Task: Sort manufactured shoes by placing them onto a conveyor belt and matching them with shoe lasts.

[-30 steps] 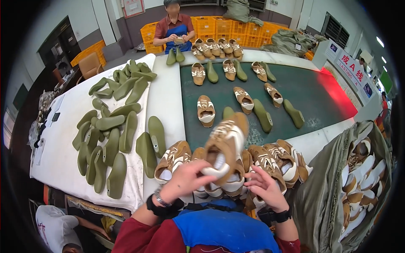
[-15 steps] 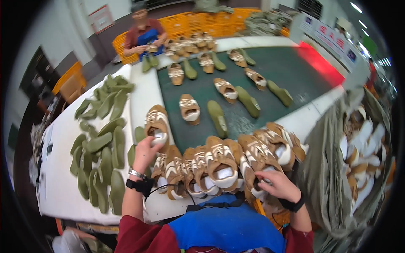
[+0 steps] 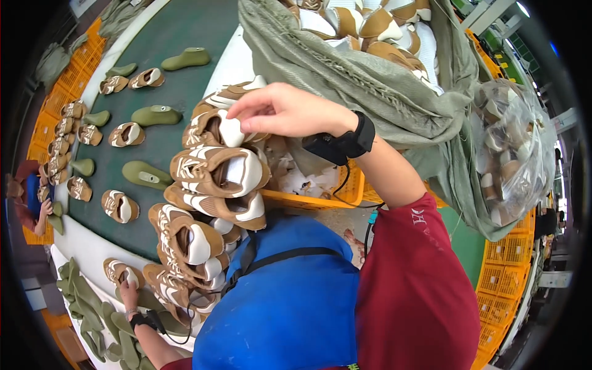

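At the lower left, my left hand (image 3: 129, 295) is closed on the heel of a brown and white sneaker (image 3: 117, 271), its fingers at the shoe's opening. My right hand (image 3: 280, 111) is over the far end of a row of similar sneakers, its fingers loosely bent and the thumb apart. Its fingertips overlap the white heel of one sneaker (image 3: 206, 131); whether they touch is hard to tell. Between my hands several more sneakers (image 3: 216, 172) lie packed side by side, heels toward me.
Green shoe lasts (image 3: 80, 296) lie piled at the lower left. A green belt (image 3: 166, 92) carries sneakers and lasts in pairs. Beyond my right hand stands a grey-green sack (image 3: 345, 80) of shoe uppers, with an orange crate (image 3: 320, 197) below. A co-worker (image 3: 31, 191) handles a shoe at far left.
My view has swung to the right, bringing the sack closer. My right hand has lifted off the sneaker it rested on and moved toward the row's end. My left hand stays at its sneaker.
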The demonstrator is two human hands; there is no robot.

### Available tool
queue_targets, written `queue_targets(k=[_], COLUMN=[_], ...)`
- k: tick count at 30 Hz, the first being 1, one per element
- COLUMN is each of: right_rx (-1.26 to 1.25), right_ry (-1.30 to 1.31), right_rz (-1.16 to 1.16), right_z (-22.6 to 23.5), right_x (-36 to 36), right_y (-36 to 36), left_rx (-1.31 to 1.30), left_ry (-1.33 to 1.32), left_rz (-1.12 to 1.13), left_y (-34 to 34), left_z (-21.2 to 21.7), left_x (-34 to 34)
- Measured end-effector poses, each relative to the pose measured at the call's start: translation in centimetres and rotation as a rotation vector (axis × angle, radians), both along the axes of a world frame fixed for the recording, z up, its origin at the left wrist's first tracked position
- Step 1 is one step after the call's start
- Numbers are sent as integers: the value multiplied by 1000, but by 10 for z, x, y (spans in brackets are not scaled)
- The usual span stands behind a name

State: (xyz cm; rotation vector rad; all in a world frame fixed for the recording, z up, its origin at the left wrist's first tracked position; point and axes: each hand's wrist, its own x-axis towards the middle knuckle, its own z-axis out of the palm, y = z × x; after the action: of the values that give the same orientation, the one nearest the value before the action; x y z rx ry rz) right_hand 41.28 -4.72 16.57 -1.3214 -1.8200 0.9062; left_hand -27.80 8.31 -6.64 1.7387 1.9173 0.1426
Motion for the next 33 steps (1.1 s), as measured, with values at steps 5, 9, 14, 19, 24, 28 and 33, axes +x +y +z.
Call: queue_targets(k=[5, 9, 14, 19, 24, 28, 33], right_rx=[-23, -25, 88, 144, 136, 180, 199], right_ry=[365, 403, 437, 455, 453, 430, 465], right_rz=[-66, -155, -86, 29, 146, 170, 182], right_z=[7, 15, 20, 57, 92, 101, 100], right_x=[22, 28, 16, -16, -30, -34, -30], right_y=[-12, -8, 12, 28, 40, 45, 44], left_rx=[291, 386, 206, -177, -602, -1007, -1394], left_ry=[170, -90, -450, -772, -602, -632, -849], left_rz=[-57, -168, -739, -1393, -1445, -1285, -1112], left_y=[-8, -43, -146, -171, -183, -202, -204], left_z=[57, 166, 278, 267, 209, 188, 179], left_x=[11, 124, 339, 472, 548, 569, 569])
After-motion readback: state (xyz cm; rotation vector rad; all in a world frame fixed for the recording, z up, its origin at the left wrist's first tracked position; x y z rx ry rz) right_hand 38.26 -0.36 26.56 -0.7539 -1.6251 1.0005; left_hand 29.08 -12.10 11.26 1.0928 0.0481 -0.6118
